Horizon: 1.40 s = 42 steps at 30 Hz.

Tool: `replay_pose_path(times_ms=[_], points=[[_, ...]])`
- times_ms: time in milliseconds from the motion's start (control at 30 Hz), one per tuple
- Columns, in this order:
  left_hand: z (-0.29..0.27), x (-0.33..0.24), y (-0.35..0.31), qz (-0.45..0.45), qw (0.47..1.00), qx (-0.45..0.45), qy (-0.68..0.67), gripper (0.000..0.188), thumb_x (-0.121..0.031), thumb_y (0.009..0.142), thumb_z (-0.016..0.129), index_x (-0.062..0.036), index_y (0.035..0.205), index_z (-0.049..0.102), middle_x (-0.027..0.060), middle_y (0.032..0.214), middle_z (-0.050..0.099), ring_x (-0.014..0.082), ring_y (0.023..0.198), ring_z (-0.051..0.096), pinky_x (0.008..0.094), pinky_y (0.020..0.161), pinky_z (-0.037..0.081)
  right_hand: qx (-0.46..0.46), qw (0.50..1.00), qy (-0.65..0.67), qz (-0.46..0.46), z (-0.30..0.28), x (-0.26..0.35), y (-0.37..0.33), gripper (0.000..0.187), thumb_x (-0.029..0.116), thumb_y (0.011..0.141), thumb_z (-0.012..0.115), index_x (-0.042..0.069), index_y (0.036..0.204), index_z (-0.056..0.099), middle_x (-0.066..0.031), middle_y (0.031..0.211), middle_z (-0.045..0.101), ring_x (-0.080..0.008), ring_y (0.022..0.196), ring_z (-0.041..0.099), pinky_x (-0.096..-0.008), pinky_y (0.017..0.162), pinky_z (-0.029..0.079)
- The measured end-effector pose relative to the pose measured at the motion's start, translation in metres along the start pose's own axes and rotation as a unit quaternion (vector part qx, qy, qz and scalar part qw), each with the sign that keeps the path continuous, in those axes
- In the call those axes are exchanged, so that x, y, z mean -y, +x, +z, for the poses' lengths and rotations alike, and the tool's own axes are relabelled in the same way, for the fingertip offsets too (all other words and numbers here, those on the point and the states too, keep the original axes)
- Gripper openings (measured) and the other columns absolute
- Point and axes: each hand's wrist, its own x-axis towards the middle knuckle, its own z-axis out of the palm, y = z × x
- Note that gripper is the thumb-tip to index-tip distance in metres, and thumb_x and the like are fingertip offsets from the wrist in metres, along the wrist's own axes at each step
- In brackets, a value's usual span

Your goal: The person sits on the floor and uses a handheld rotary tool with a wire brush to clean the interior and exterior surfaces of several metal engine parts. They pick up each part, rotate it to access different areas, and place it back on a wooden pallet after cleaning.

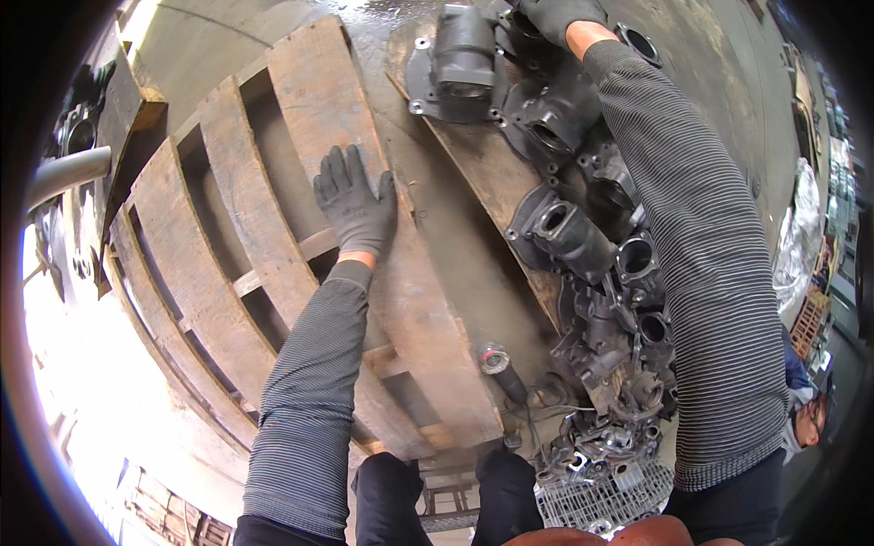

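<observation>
My left hand (358, 205), in a grey glove, rests palm down on a plank of the wooden pallet (319, 86), fingers stretched out. It holds nothing. At the top edge my right hand (557, 16), in a dark glove, reaches over the far end of a crowd of dark metal castings. Its fingers are partly cut off and hidden, so any grip does not show. Close to it on the left stands a large flanged casting (464, 64). Another casting with a square opening (574, 241) lies nearer me. Both forearms wear striped grey sleeves.
An angle grinder (503, 369) stands on the floor between pallet and castings, with a cable nearby. A wire basket (605, 500) sits below a heap of small metal parts (592, 450). A grey pipe (73, 173) juts in at left. Another person (806, 419) is at far right.
</observation>
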Motion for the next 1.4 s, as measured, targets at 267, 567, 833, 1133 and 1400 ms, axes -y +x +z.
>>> replay_pose_path(times_ms=[267, 567, 833, 1133, 1400], points=[[0.015, 0.003, -0.001, 0.024, 0.998, -0.046, 0.026, 0.074, -0.049, 0.095, 0.056, -0.0047, 0.152, 0.044, 0.0218, 0.159, 0.039, 0.0388, 0.149, 0.032, 0.0546, 0.122, 0.02, -0.095, 0.895, 0.433, -0.047, 0.009, 0.033, -0.32, 0.05, 0.033, 0.098, 0.065, 0.006, 0.138, 0.057, -0.0207, 0.124, 0.067, -0.038, 0.106, 0.068, -0.047, 0.092, 0.053], [0.052, 0.031, 0.015, 0.097, 0.979, -0.098, 0.153, 0.072, -0.058, 0.103, 0.041, -0.006, 0.151, 0.048, 0.0241, 0.155, 0.047, 0.0403, 0.142, 0.045, 0.0492, 0.118, 0.034, 0.198, 0.759, 0.613, 0.096, -0.016, 0.098, -0.712, 0.051, 0.03, 0.099, 0.063, 0.002, 0.141, 0.055, -0.0182, 0.132, 0.062, -0.0345, 0.12, 0.059, -0.044, 0.106, 0.045], [0.029, 0.011, -0.057, 0.151, 0.98, -0.098, -0.084, 0.064, -0.043, 0.104, 0.05, 0.0017, 0.149, 0.046, 0.025, 0.152, 0.05, 0.0391, 0.142, 0.045, 0.0441, 0.118, 0.036, 0.1, 0.762, 0.637, 0.057, -0.041, 0.079, -0.823, 0.052, 0.03, 0.098, 0.065, 0.0, 0.14, 0.055, -0.019, 0.121, 0.066, -0.0357, 0.109, 0.064, -0.045, 0.094, 0.051], [-0.119, 0.035, -0.351, 0.083, 0.835, 0.178, -0.514, 0.034, -0.023, 0.108, 0.053, -0.0011, 0.131, 0.065, 0.0093, 0.107, 0.074, 0.0136, 0.093, 0.068, 0.027, 0.084, 0.053, -0.126, 0.829, 0.502, 0.211, 0.01, -0.03, -0.886, 0.03, 0.02, 0.097, 0.071, 0.002, 0.121, 0.069, -0.0091, 0.107, 0.074, -0.0123, 0.093, 0.068, -0.0296, 0.083, 0.055], [-0.247, 0.128, -0.482, 0.009, 0.862, 0.187, -0.471, 0.035, -0.018, 0.107, 0.052, 0.0055, 0.13, 0.062, 0.0078, 0.104, 0.074, 0.0129, 0.091, 0.068, 0.0268, 0.086, 0.053, 0.093, 0.947, 0.105, 0.289, 0.122, -0.265, -0.851, 0.055, 0.044, 0.088, 0.068, 0.007, 0.128, 0.068, -0.0233, 0.125, 0.069, -0.0372, 0.121, 0.064, -0.0457, 0.102, 0.049]])
